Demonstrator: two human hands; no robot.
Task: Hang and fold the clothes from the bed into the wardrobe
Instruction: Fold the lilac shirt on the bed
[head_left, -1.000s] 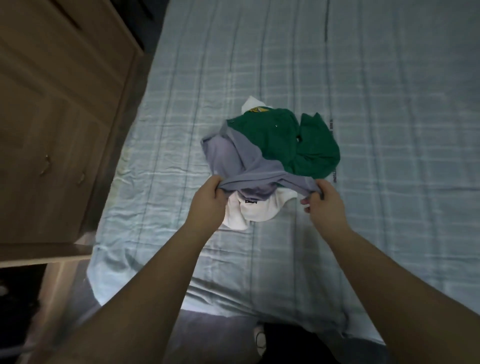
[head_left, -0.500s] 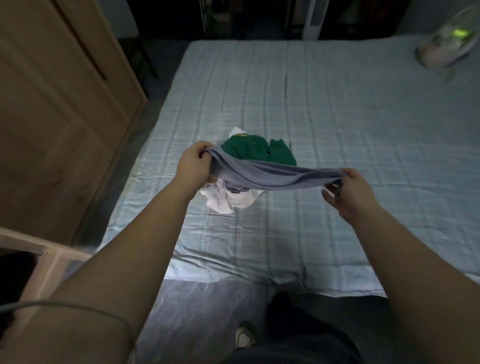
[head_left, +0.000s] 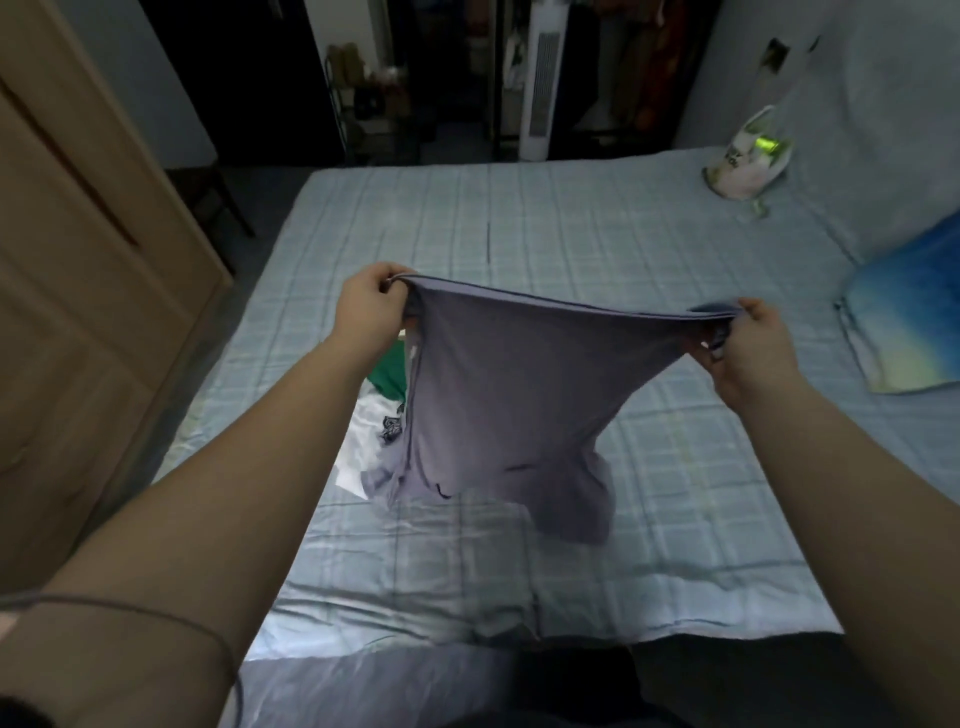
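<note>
Now both hands, left hand (head_left: 371, 306) and right hand (head_left: 750, 345), pinch the grey shirt (head_left: 511, 395) by its top edge, stretched sideways between them; it hangs over the bed (head_left: 649, 249), equally near each.

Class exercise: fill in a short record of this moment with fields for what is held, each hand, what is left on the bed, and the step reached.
held: grey-purple shirt, stretched by its top edge, hanging above the bed
left hand: grips the left corner
right hand: grips the right corner
left on bed: green garment and white garment, partly hidden
step: shirt lifted, not yet folded or hung
</note>
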